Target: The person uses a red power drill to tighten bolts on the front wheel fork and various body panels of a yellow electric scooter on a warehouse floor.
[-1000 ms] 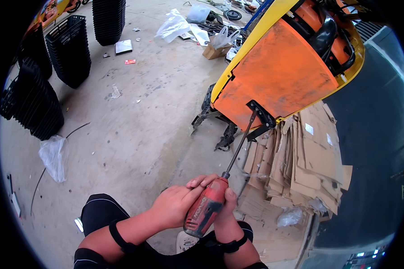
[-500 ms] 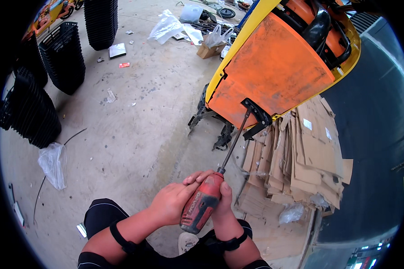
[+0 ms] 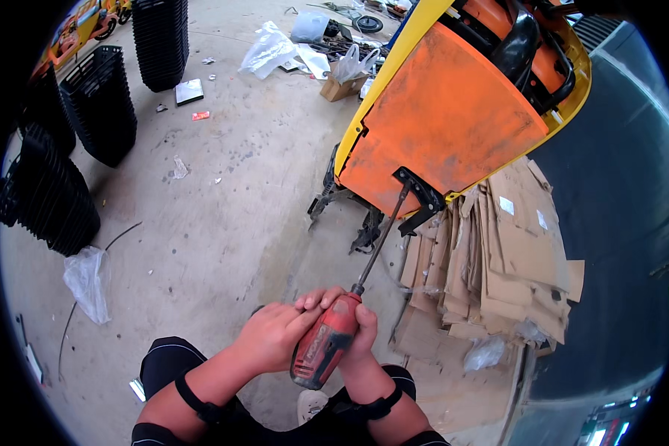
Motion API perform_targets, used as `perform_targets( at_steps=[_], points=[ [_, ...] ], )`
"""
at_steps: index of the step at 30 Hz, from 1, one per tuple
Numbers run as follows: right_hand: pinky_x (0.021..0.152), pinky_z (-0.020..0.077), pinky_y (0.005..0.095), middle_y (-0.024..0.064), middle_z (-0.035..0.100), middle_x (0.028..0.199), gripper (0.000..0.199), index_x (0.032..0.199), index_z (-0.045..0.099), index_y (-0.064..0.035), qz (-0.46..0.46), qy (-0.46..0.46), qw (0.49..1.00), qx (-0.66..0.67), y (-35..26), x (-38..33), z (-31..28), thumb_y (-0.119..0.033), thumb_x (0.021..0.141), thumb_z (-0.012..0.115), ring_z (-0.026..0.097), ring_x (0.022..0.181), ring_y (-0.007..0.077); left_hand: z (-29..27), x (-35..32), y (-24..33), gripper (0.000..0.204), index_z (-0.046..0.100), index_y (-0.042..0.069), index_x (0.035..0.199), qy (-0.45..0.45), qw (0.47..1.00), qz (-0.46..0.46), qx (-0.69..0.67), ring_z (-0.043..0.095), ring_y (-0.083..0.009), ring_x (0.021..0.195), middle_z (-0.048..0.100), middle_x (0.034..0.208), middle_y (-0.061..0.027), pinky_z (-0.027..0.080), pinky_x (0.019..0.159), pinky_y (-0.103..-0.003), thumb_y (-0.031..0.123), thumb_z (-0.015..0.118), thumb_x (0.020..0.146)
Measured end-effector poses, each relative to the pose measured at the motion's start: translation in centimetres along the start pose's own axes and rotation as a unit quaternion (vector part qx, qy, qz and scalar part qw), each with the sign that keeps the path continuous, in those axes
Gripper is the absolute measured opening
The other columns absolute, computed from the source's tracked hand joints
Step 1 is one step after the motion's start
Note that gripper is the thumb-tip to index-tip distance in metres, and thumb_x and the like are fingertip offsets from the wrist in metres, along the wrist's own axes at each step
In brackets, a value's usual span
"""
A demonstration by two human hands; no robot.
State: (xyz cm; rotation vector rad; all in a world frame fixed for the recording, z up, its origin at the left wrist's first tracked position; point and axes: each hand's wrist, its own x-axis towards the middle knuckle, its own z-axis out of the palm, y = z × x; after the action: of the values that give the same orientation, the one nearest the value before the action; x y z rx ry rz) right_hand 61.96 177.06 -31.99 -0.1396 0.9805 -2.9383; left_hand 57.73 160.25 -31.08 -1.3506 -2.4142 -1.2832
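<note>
Both my hands are closed around a red and dark grey power screwdriver (image 3: 321, 343). My left hand (image 3: 276, 333) wraps its left side, fingers over the top. My right hand (image 3: 360, 338) grips it from the right, with the thumb along the body; part of its grip is hidden behind the tool. A long dark bit (image 3: 383, 241) runs up from the tool, and its tip meets a black bracket (image 3: 424, 195). That bracket sits at the lower end of a scuffed orange panel (image 3: 453, 111), edged by a yellow shell (image 3: 385, 78), on a tilted vehicle-like body.
Flattened cardboard (image 3: 524, 238) is piled to the right, beside a dark green surface (image 3: 609, 223). Stacks of black baskets (image 3: 100, 104) stand at the left. A clear plastic bag (image 3: 87, 282) lies on the concrete. Farther off are a small box (image 3: 340, 88) and loose parts.
The view has shifted slightly, so the orange panel and screwdriver appear a little farther left. Both hands keep their hold, and the bit tip stays at the bracket.
</note>
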Motion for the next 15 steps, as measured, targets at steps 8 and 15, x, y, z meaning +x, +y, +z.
perform_targets(
  at_steps=[8,15],
  points=[
    [0.108,0.0388,0.0468,0.0146,0.061,0.108,0.052,0.103,0.057,-0.0069,0.009,0.047,0.998,-0.047,-0.1,0.4,1.5,-0.057,0.092,0.048,0.054,0.115,0.0324,-0.4,-0.2,-1.1,0.057,0.063,0.002,0.124,-0.005,1.000,0.010,-0.010,0.066,-0.0338,0.080,0.066,0.088,-0.0127,0.052,0.072,-0.042,0.019,0.075,0.071],
    [0.109,0.0391,0.0472,0.0154,0.061,0.109,0.052,0.104,0.057,-0.0064,0.001,0.006,0.999,-0.050,-0.1,0.7,0.5,-0.056,0.092,0.048,0.054,0.118,0.0332,-0.3,-0.2,-0.7,0.052,0.064,0.007,0.122,-0.020,1.000,-0.014,-0.011,0.067,-0.0329,0.086,0.066,0.094,-0.0108,0.053,0.077,-0.042,0.018,0.075,0.073]
  ],
)
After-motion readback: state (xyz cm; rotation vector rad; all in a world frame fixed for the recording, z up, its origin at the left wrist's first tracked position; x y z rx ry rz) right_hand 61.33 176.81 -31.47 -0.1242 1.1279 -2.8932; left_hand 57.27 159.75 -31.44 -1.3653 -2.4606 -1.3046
